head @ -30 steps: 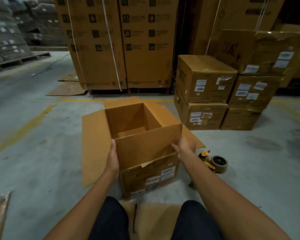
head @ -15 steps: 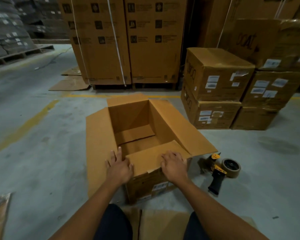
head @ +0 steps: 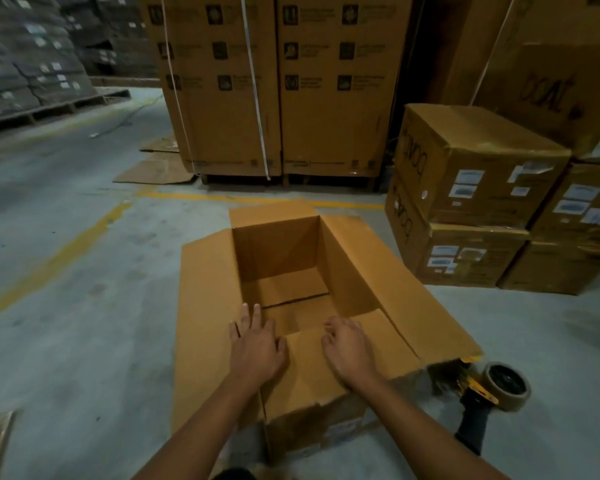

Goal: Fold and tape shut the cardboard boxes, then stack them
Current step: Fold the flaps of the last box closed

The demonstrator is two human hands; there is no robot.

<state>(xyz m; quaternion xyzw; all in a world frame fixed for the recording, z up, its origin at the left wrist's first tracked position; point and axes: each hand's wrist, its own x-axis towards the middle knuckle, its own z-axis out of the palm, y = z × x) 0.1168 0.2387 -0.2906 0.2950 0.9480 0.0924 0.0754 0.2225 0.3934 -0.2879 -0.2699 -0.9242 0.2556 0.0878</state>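
An open cardboard box stands on the concrete floor in front of me. Its left flap and right flap lie spread outward, and the far flap leans back. The near flap is folded down over the opening. My left hand lies flat at the flap's left edge, fingers straight and reaching over the box rim. My right hand rests on the flap with its fingers bent downward. A tape dispenser with a black handle and a brown roll lies on the floor at the box's right corner.
Taped boxes with white labels are stacked two high to the right. Tall strapped cartons stand on pallets behind. Flat cardboard sheets lie at the back left. Yellow lines mark the floor.
The near flap stood upright between my hands a second ago; it has been pushed down over the opening. Both hands moved from its side edges onto its top. The view tilted closer.
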